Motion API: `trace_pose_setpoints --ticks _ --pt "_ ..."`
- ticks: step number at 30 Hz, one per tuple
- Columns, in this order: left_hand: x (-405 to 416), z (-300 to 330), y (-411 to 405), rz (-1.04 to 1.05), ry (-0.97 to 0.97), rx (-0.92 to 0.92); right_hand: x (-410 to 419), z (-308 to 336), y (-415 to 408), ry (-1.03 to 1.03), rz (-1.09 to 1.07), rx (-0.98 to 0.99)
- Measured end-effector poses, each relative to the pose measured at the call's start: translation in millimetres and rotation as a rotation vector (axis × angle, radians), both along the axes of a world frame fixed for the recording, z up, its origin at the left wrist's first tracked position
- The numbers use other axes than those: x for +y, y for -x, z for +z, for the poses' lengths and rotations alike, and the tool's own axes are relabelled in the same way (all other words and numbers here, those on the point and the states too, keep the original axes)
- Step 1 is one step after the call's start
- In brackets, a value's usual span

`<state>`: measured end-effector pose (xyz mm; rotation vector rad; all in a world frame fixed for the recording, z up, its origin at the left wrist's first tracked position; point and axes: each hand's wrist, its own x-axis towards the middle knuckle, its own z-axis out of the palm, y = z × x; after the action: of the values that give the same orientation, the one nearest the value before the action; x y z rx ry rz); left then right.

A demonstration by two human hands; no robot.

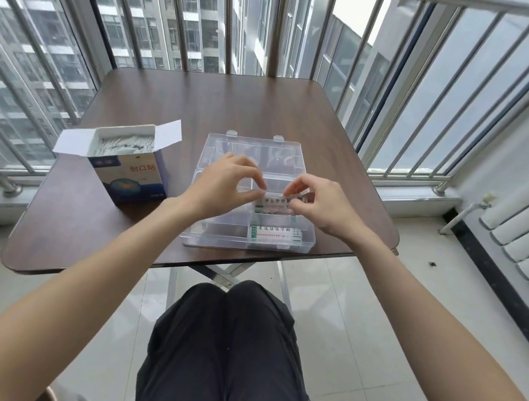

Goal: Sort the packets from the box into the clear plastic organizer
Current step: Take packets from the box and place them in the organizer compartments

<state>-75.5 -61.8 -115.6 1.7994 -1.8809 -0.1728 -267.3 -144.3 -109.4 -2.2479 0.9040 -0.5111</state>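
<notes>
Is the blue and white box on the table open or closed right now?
Open. The box has both top flaps folded outward, and white packets show inside its top.

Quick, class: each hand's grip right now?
Left hand: pinches the packet at its left end.
Right hand: pinches the same packet's right end.

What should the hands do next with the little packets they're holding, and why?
Probably lower the packets into the organizer compartment right under them and let go. Both the left hand and right hand pinch the stack's ends just above it, and the near compartment already holds packets.
</notes>
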Motion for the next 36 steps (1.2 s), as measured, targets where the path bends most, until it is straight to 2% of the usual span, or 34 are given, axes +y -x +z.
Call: trace_pose_setpoints --ticks 4,8,14,17,21,24,27,36 --pt "1 0 2 -0.010 0.018 -0.125 4 1 -8 0.038 0.076 0.073" --pt "-1 -1 8 -0.003 -0.046 -0.243 2 4 -10 0.233 0.164 0.267" --pt "-7 0 11 -0.006 -0.142 -0.298 4 13 -19 0.340 0.182 0.394" --pt "-8 -1 13 -0.002 -0.161 -0.314 4 12 -22 0.351 0.191 0.384" --pt "-7 0 10 0.006 -0.169 -0.291 2 13 -16 0.229 0.196 0.247" --pt "-6 0 10 0.000 -0.169 -0.287 -4 16 -4 0.339 0.106 0.173" --pt "-6 0 10 0.002 -0.165 -0.290 -10 19 4 0.484 0.027 0.351" --pt "-6 2 13 0.008 -0.161 -0.283 -4 22 -12 0.501 0.120 0.615"
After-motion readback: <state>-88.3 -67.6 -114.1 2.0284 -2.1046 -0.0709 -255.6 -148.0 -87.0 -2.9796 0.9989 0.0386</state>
